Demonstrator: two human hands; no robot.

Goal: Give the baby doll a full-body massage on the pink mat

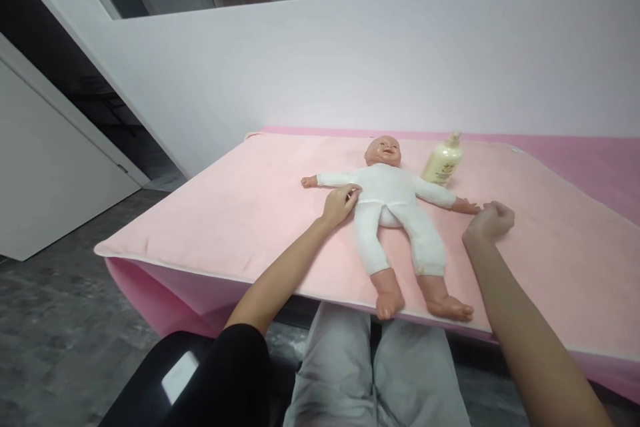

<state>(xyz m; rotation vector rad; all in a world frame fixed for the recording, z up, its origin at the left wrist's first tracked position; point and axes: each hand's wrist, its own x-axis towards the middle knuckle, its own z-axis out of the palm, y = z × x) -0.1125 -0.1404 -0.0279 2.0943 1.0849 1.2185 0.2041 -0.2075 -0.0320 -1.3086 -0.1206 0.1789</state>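
A baby doll with a white cloth body lies on its back on the pink towel, head toward the wall, feet at the near edge. Beside the doll's waist, at the image left, my left hand has its fingers curled against the white cloth; whether they pinch it is too small to tell. My right hand is closed beside the doll's outstretched hand at the image right, touching or very near its fingertips. What it holds, if anything, is hidden. A pale yellow pump bottle leans above that doll arm.
Behind the table rises a white wall with a window above it. A darker pink cloth shows under the towel. My legs are below the near edge, and a black chair is at lower left.
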